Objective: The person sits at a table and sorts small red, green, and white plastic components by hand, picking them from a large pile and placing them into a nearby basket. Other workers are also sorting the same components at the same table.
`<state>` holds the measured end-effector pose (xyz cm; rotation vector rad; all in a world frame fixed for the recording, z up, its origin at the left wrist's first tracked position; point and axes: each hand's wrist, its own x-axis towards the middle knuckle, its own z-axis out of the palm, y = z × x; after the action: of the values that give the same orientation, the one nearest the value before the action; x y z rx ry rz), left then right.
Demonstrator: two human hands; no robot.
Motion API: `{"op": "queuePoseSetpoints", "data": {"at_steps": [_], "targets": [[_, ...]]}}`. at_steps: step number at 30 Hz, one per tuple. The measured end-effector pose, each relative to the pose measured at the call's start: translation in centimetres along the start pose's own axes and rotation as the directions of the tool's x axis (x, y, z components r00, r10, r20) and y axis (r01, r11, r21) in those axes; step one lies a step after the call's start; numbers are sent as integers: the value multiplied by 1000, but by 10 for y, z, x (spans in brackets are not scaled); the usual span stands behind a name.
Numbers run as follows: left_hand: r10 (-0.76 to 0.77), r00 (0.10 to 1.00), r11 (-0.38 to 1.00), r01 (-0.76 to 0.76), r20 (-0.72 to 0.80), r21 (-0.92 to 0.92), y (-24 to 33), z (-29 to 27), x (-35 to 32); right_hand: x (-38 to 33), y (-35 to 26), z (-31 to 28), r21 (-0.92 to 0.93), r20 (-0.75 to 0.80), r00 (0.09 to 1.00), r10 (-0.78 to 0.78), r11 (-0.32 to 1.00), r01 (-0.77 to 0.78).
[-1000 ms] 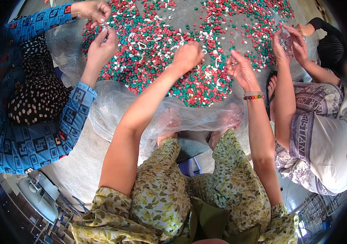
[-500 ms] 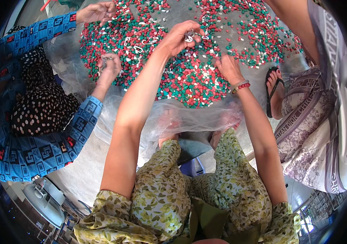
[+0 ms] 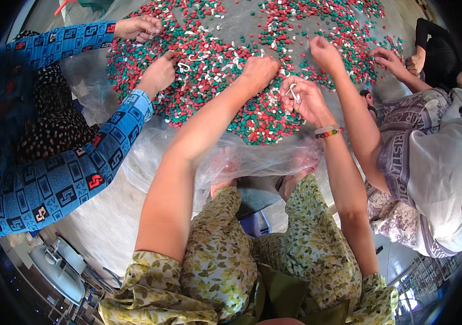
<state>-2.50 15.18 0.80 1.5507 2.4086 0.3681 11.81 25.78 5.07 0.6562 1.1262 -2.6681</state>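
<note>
A wide heap of small red, green and white pieces covers the clear plastic sheet in front of me. My left hand is over the heap, palm down with its fingers curled in; whatever they hold is hidden. Beside it, closer to me and to the right, my right hand is turned up. Its bent fingers hold white hook-shaped pieces, thin and curved. More white hooks lie on the heap to the left of my left hand.
On the left, a co-worker's hands in blue patterned sleeves work at the heap. From the right, another person's hands reach in, close to my right hand. Farther right sits someone in black. Plastic sheeting lies across my feet.
My left hand has turned palm down and lowered toward the heap. My right hand has come up from the pieces, now showing white hooks. The right co-worker's hands have come over the heap.
</note>
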Motion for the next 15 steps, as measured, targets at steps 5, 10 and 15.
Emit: {"op": "queuePoseSetpoints", "data": {"at_steps": [5, 10, 15], "targets": [[-233, 966, 877, 257, 109, -406, -21, -18, -32, -7, -5, -11, 345, -130, 991, 18, 938, 28], [-254, 948, 449, 291, 192, -845, -40, -44, -46, 2, 0, -30, 334, -184, 982, 35, 942, 29], [-214, 932, 306, 349, 294, -886, -43, -66, -44, 24, -15, 0, -272, -336, 942, 14, 956, -111]]}}
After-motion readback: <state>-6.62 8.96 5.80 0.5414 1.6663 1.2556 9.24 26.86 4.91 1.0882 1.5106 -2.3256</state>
